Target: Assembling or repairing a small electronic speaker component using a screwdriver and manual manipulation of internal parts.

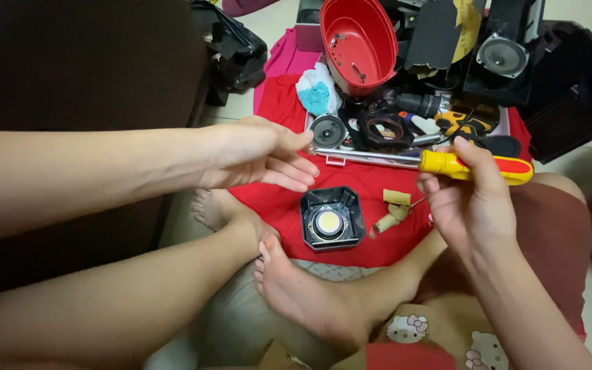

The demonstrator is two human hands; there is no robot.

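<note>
My right hand (466,199) holds a screwdriver (477,167) with a yellow and red handle, lying crosswise above the red cloth (371,233). My left hand (258,154) hovers with its fingers spread and nothing in it, just up and left of a small black speaker housing (331,219) with a shiny round centre. That housing sits on the cloth between my hands. Next to it on the right lie two small rolled pieces of tan tape or paper (393,209).
A tray (361,157) behind the cloth holds a round speaker (328,130), black rings and tools. A red plastic bowl-shaped shell (359,44) leans behind it, beside black speaker boxes (508,55). My crossed legs and bare feet (303,288) lie in front.
</note>
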